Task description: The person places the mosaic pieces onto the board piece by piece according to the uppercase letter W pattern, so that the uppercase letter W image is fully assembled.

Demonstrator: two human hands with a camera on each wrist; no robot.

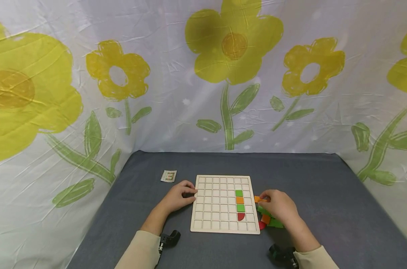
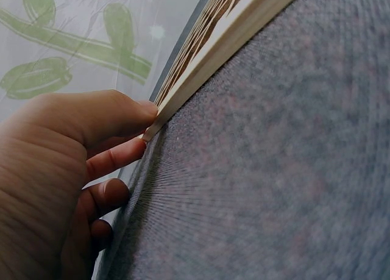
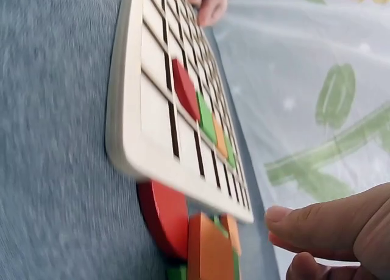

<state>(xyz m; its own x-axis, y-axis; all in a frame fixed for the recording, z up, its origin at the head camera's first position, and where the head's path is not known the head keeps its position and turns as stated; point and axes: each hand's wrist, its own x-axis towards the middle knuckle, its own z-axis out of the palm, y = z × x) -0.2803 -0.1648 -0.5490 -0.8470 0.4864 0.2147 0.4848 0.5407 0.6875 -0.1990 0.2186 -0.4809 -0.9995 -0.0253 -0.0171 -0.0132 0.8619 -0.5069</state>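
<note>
A pale wooden grid board (image 1: pixel 220 226) lies on the dark cloth. In one of its right columns sit two green square blocks (image 1: pixel 239 193), an orange square block (image 1: pixel 239 200) between them, and a red rounded piece (image 1: pixel 241 216) below. My left hand (image 1: pixel 178 198) rests its thumb and fingertips against the board's left edge; the left wrist view shows the thumb (image 2: pixel 131 112) right at that edge. My right hand (image 1: pixel 280 205) reaches over loose blocks beside the right edge, its fingertips overlapping a loose orange block (image 1: pixel 257 199). In the right wrist view its thumb and finger show nothing between them.
Loose blocks lie against the board's right side: several green blocks (image 1: pixel 275 223), an orange block (image 1: pixel 265 219) and a red rounded piece (image 1: pixel 262 225). A small printed card (image 1: pixel 168 176) lies past the left hand. A flower-patterned curtain (image 1: pixel 176 123) stands behind the table.
</note>
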